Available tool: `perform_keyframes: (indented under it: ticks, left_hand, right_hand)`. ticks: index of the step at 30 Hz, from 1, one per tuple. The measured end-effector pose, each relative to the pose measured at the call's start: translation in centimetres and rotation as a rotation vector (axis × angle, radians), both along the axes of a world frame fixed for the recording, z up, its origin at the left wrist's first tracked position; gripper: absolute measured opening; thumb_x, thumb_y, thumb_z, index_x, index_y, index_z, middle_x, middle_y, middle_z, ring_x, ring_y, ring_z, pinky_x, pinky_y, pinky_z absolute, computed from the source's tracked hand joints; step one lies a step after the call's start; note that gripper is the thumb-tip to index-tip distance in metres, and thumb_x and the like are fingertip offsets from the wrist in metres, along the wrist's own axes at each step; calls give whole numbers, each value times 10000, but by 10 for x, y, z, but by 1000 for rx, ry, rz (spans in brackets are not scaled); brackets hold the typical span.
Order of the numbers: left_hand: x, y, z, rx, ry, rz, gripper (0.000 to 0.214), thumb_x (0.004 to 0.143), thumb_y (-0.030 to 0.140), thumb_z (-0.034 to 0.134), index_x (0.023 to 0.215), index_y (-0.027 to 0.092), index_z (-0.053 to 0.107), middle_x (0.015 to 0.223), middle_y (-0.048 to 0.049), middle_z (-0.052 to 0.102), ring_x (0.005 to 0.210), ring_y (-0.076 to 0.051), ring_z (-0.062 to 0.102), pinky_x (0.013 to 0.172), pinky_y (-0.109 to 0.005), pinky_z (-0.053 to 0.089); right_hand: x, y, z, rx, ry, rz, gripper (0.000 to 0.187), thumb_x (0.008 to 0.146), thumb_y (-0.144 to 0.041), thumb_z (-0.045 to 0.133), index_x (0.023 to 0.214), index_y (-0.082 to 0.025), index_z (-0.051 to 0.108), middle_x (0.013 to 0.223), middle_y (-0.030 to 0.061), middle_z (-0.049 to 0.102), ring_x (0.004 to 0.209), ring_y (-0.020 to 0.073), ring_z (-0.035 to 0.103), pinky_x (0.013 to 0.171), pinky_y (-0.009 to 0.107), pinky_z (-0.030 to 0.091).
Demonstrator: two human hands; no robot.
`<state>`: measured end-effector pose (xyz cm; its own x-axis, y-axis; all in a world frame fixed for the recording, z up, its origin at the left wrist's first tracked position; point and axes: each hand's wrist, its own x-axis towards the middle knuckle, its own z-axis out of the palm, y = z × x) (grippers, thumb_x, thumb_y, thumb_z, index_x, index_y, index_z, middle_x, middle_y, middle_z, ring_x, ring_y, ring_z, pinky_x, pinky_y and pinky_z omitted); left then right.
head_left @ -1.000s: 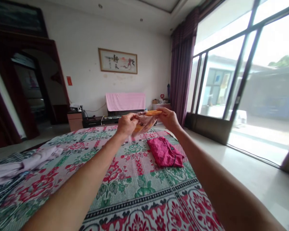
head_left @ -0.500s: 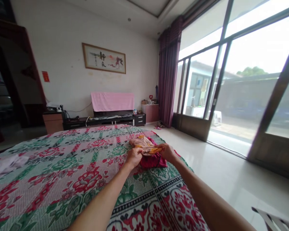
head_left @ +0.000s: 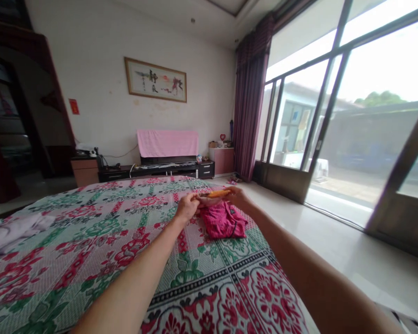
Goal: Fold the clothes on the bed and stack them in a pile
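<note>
Between my two hands a folded piece of patterned cloth in beige and yellow-orange [head_left: 214,196] is stretched out, probably a garment, though its kind does not show. My left hand [head_left: 188,207] pinches its left end. At the right end my right hand [head_left: 237,196] is closed on it, its fingertips partly hidden. Just below and behind the cloth, a folded magenta garment [head_left: 224,223] lies on the flowered bedspread [head_left: 132,246]. The held cloth is raised above the far edge of this garment.
A pale crumpled cloth [head_left: 19,232] lies on the bed at far left. Beyond the bed stand a low black cabinet [head_left: 116,175] and a screen under a pink towel [head_left: 169,144]. Tiled floor [head_left: 299,222] runs along the right, towards glass doors [head_left: 362,139].
Both hands have lifted the patterned cloth up and away from me, so more of the magenta garment beneath shows. The head view has shifted slightly.
</note>
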<state>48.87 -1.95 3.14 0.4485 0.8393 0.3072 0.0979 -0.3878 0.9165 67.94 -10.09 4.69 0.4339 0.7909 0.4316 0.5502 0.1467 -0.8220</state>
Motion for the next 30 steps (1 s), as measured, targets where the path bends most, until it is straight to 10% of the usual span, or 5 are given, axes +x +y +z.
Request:
perform_keyframes:
  ticks: [7,12,22,30]
  left_hand:
    - [-48,-7,98,-9,-216,-7,214,639,193,536,839,151,604,598,2,645,470,-129,625,369,-146,361]
    - [-50,-9,114,46,-133,100,210,622,167,517,801,128,620,536,6,600,397,-126,592,356,-151,341]
    - [-1,10,78,306,-113,63,224,703,276,576,847,134,673,783,-31,697,721,-147,634,614,-209,479]
    - [26,-1,-19,243,196,-25,179,708,156,589,832,177,717,832,-8,730,772,-135,642,721,-213,478]
  right_hand:
    - [-41,9,86,223,-27,-28,222,715,-224,571,907,-147,652,583,-32,618,533,103,605,498,179,484]
    - [-43,17,90,212,-59,-93,226,741,-280,560,892,-140,653,532,-37,595,519,108,601,514,187,492]
    - [-11,30,73,505,54,-114,258,711,-294,551,905,-144,630,829,30,678,753,140,630,700,274,527]
    - [17,-2,-30,137,-73,-299,267,685,-278,492,850,-161,667,720,36,677,690,170,617,610,248,475]
